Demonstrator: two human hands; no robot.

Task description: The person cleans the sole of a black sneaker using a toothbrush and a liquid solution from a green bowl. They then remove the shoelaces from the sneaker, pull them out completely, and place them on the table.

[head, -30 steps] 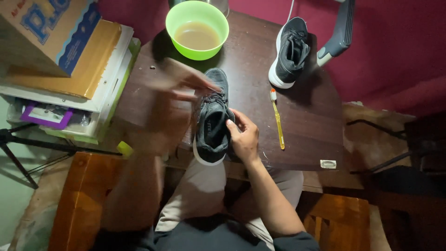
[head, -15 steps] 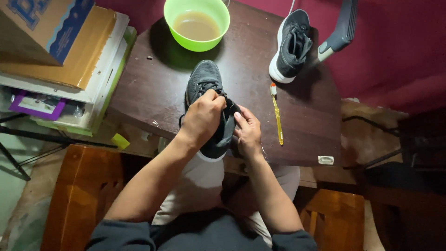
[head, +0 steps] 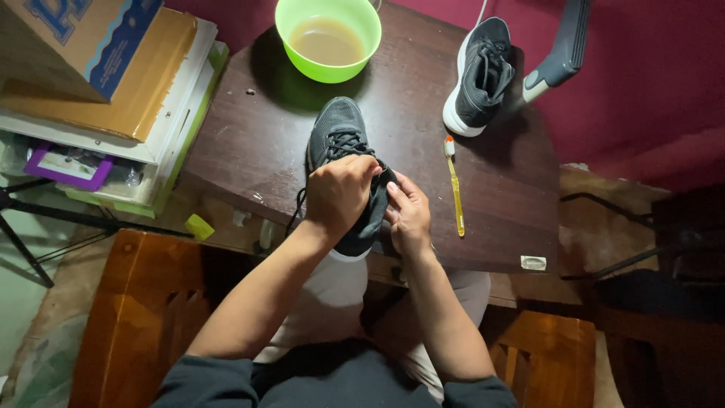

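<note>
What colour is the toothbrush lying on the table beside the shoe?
The toothbrush is yellow with an orange part near its head, seen in the head view.

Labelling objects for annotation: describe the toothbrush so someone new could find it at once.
Start at the dark wooden table, where both hands work on a dark shoe near its front edge. Just right of that shoe and the right hand, the toothbrush lies flat, pointing away from the person. It is the only thin yellow stick there, with an orange-and-white head.
</note>
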